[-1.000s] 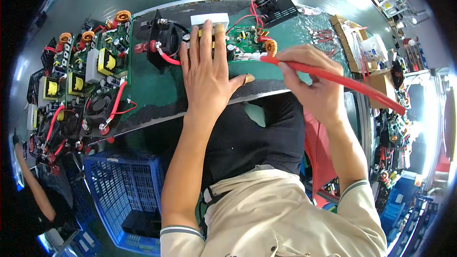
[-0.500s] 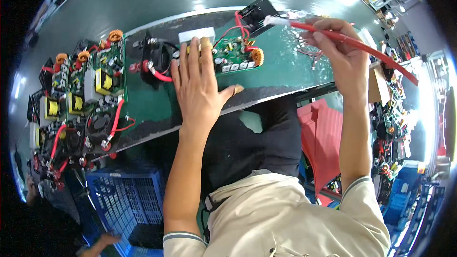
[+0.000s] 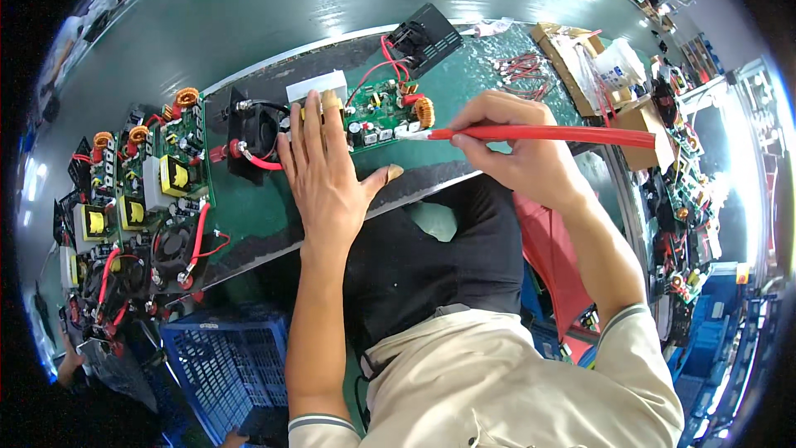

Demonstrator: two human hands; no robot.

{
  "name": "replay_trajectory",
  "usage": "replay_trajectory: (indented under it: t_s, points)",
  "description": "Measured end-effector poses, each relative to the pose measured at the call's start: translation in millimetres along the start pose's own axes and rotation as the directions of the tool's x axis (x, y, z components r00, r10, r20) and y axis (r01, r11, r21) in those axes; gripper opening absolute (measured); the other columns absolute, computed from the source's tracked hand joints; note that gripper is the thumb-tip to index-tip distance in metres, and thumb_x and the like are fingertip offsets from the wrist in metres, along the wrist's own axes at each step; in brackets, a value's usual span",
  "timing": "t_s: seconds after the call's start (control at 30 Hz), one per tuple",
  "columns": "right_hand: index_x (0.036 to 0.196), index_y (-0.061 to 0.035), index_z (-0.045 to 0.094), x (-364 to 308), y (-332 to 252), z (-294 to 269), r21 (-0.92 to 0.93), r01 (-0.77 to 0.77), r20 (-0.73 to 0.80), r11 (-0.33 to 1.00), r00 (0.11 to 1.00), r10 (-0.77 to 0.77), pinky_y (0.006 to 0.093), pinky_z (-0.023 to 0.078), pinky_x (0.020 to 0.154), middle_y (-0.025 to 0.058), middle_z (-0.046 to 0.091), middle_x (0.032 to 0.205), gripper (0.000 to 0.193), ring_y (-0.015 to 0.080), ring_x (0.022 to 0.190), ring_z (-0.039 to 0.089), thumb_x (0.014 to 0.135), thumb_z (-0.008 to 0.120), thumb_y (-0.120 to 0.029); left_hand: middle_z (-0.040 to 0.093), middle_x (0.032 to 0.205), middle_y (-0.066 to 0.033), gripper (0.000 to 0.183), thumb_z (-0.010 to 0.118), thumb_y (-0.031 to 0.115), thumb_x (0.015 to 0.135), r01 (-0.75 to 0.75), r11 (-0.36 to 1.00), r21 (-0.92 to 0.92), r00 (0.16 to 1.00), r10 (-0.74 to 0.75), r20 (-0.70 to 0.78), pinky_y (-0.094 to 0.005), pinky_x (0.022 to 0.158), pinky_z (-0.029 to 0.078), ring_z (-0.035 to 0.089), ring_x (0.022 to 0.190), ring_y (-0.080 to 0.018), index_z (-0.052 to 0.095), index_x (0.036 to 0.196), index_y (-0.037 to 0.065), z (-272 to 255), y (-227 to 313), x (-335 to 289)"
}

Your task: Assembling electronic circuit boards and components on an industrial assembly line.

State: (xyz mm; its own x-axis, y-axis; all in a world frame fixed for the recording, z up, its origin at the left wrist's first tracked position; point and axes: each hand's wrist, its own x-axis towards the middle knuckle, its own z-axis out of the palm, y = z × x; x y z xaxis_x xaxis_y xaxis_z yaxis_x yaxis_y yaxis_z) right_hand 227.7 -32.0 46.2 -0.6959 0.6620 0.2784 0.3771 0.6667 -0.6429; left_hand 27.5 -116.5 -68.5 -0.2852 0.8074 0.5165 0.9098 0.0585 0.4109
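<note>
My left hand (image 3: 325,168) lies flat with fingers stretched over a green circuit board (image 3: 383,103), and yellowish coverings sit on its thumb and one finger. Beneath the fingers, part of the board is hidden. A black fan (image 3: 259,129) with a thick red wire stands beside that hand. My right hand (image 3: 522,145) pinches a long red stick (image 3: 564,134) with a whitish tip, like a brush. That tip touches or hovers just over white parts at the board's near right edge, below a copper coil (image 3: 424,112). Red wires run from the board to a black slotted panel (image 3: 431,40).
Several similar boards (image 3: 174,174) stand at the left. Loose red wires (image 3: 521,69) and a cardboard box (image 3: 572,75) lie to the right. A blue crate (image 3: 228,365) is below the bench at left; another person's hand (image 3: 70,361) shows at the far left.
My right hand has come down and left, bringing the red stick's whitish tip from beside the black panel to the board's near right edge. My left hand stays on the board.
</note>
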Motion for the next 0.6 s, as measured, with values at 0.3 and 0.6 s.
replay_trajectory:
  t_s: [0.3, 0.6]
  points:
    - [0.093, -0.0021, 0.070, 8.1, 7.0, 11.8, -0.091, 0.172, -0.023, 0.981, 0.984, -0.175, 0.0292, 0.053, 0.070, 0.0092, 0.069, 0.088, 0.016, 0.0187, 0.076, 0.067, 0.078, 0.072, 0.003, 0.032, 0.156, -0.0177, 0.117, 0.087, 0.045, 0.062, -0.002, 1.000, 0.003, 1.000, 0.001, 0.017, -0.0540, 0.117, 0.023, 0.031, 0.144, -0.0382, 0.026, 0.154, 0.005, -0.1, 0.7, 0.7]
    - [0.097, 0.0016, 0.069, 6.7, 2.9, -11.2, -0.056, 0.122, -0.213, 0.991, 0.968, -0.131, 0.0278, 0.053, 0.073, 0.0115, 0.069, 0.093, 0.017, 0.0185, 0.082, 0.068, 0.081, 0.070, 0.008, 0.029, 0.157, -0.0182, 0.116, 0.086, 0.047, 0.065, 0.015, 1.000, 0.023, 0.998, -0.017, 0.059, -0.0569, 0.116, 0.022, 0.028, 0.145, -0.0399, 0.026, 0.154, 0.005, -4.6, -3.3, -0.9]
